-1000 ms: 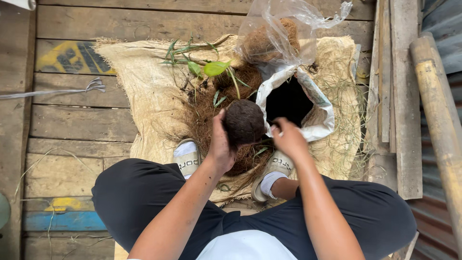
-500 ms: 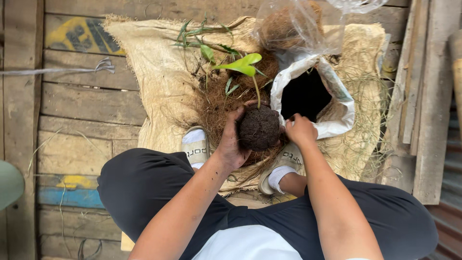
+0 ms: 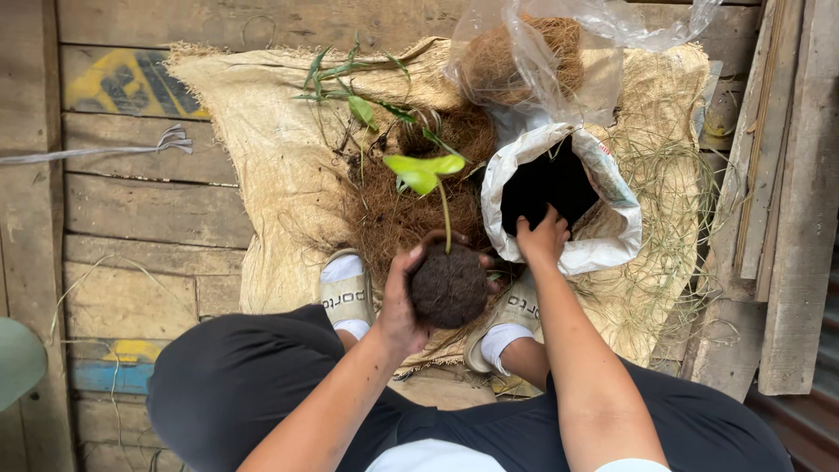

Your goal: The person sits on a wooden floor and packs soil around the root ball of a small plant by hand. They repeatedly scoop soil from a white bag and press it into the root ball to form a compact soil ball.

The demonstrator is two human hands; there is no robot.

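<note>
My left hand cups a dark round soil ball above my feet. A thin stem rises from the ball and ends in a bright green leaf. My right hand reaches into the mouth of a white bag filled with dark soil, fingers down in the soil at the bag's near edge. Whether it grips any soil cannot be seen.
A burlap sack is spread over the wooden plank floor. On it lie a heap of brown coconut fibre, loose green plant cuttings and a clear plastic bag of fibre. Wooden boards lie at the right.
My right hand has left the soil ball and moved right into the white soil bag. My left hand holds the ball alone, and the plant now stands upright in it.
</note>
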